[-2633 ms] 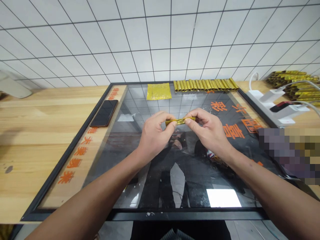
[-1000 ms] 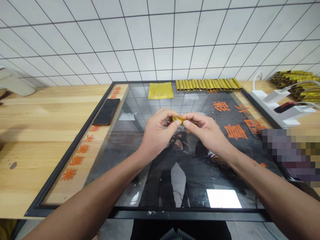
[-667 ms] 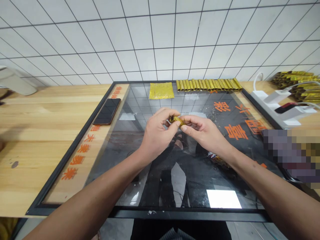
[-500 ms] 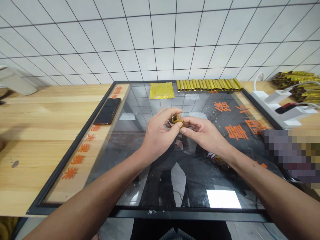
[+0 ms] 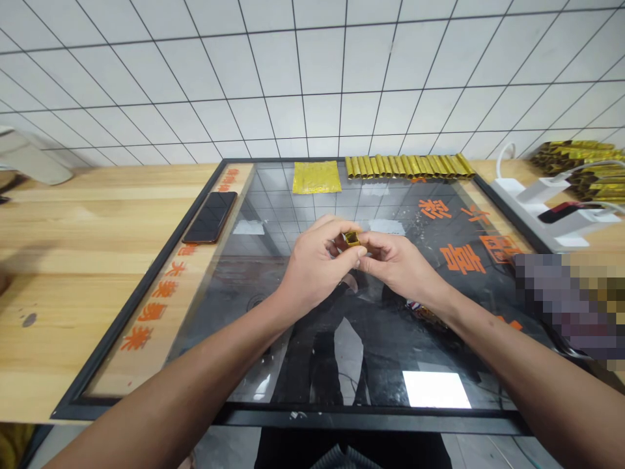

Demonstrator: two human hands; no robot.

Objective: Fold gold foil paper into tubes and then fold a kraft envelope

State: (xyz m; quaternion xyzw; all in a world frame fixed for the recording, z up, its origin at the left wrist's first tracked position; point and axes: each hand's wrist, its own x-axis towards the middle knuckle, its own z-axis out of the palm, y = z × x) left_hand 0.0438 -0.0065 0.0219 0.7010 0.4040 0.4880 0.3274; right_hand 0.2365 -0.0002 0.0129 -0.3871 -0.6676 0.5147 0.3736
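My left hand [image 5: 315, 267] and my right hand [image 5: 398, 264] meet over the middle of a black-framed glass panel [image 5: 146, 312]. Between their fingertips sits a small folded piece of gold foil paper [image 5: 350, 238], shaped like a short open-ended tube. Both hands pinch it, thumbs and forefingers closed round it. A flat sheet of gold foil [image 5: 316, 177] lies at the panel's far edge. Beside it is a row of several folded gold pieces [image 5: 407, 165].
A black phone [image 5: 209, 217] lies on the panel's left strip with orange characters. A white power strip with plugs and a red-black phone [image 5: 556, 210] sits at the right, and more gold pieces [image 5: 576, 163] are piled behind. The wooden table [image 5: 73, 221] meets a white tiled wall.
The gold strip, held stretched between both hands earlier, has been folded up into a small compact piece. My hands have come together around it.
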